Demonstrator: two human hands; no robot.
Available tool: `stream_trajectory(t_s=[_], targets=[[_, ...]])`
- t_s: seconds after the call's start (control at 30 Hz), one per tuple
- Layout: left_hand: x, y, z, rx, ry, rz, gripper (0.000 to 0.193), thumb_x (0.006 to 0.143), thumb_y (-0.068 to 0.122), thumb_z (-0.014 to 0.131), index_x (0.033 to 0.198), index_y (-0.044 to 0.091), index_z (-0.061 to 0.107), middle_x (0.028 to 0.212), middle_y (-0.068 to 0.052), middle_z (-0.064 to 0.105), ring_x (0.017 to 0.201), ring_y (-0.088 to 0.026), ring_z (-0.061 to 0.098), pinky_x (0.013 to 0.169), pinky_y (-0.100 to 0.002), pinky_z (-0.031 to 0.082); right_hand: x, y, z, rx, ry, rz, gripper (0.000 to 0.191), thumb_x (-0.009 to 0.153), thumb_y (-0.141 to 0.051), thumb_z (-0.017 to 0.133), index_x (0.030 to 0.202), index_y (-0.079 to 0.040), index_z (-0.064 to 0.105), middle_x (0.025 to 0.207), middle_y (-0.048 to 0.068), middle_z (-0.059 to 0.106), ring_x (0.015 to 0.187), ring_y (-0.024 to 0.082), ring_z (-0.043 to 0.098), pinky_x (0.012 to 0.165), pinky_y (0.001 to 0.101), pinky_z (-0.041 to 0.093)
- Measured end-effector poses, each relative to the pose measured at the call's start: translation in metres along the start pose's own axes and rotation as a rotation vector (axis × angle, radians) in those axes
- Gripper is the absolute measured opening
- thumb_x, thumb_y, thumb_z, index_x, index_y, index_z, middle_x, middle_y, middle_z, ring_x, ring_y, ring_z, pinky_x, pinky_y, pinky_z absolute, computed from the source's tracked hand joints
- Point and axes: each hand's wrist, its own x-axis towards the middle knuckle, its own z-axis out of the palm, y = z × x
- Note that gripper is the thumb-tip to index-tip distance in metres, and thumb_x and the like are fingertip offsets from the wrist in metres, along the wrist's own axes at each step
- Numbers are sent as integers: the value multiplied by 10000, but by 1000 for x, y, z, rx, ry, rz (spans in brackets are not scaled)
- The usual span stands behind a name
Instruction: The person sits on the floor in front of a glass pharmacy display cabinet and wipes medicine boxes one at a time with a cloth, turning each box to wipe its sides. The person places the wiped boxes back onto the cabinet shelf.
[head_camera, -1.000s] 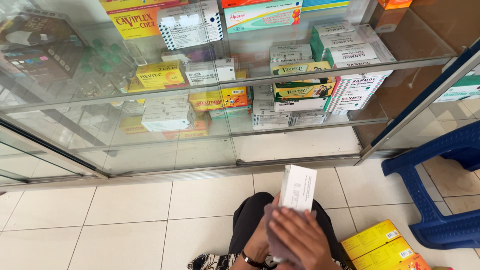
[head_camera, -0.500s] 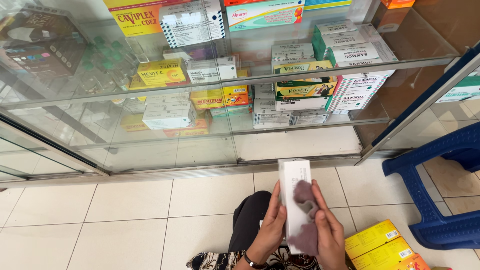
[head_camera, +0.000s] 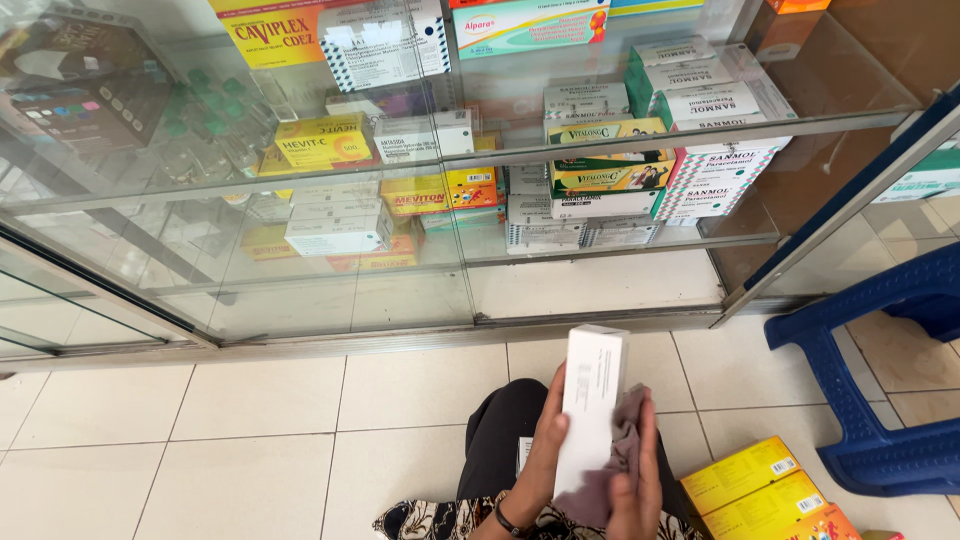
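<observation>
White box (head_camera: 592, 405) stands tall between the two hands, above the dark lap of the person who sits on the tiled floor (head_camera: 260, 420). Left hand (head_camera: 545, 455) is wrapped around the long left edge of the box, fingers curled behind it and thumb on the near side, so it grips the box. Right hand (head_camera: 638, 478) presses a small grey-purple cloth (head_camera: 615, 465) flat on the right side of the box, fingers closed over the cloth.

To wipe well, I think the left hand should hold the box firm but not squash it, since thin card bends. The cloth hand should slide along the long side in one line from top to bottom, then the left hand can turn the box so a fresh side faces the cloth. The corners and the top end need a rub too.

Behind the box there may be a small paper or card on the lap, but it is mostly hidden, so I cannot be sure.

Just to the right of the right hand lie yellow boxes (head_camera: 745, 480) on the floor. Further right is a blue plastic chair (head_camera: 880, 400). Ahead of both hands is a glass cabinet (head_camera: 400, 250) full of medicine boxes
</observation>
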Motion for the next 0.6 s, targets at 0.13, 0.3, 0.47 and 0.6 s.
stream_trajectory(t_s=[0.13,0.3,0.47,0.6], targets=[[7,-16,-5,-86,-123,-42,863,983,649,376,1578,26,333,1474,-278,509,1358,-362,543,1072,-427,511,6,-18,0,-184,-125,-227,830,964,-270,653,1571,83,209,1625,294,305,1471,408,383,1171,481,352],[2,-25,-22,62,-228,-31,595,1091,407,369,1496,-26,415,1409,-275,592,1263,-333,626,1015,-400,548,31,-37,5,-743,-314,-468,553,871,-152,678,1380,20,546,1537,250,439,1461,430,401,1161,509,353],[1,-17,-13,135,-95,76,575,1088,323,360,1582,43,276,1567,-184,423,1453,-297,445,1185,-378,385,46,-49,11,-961,-398,-482,528,878,-90,592,1383,56,537,1530,229,461,1447,413,401,1165,534,330],[-4,3,-2,332,-33,28,464,1110,242,377,1485,-25,435,1443,-229,546,1349,-350,557,1147,-383,425,66,-54,18,-1097,-329,-551,525,903,-93,564,1398,78,518,1535,238,458,1459,396,398,1190,555,304]])
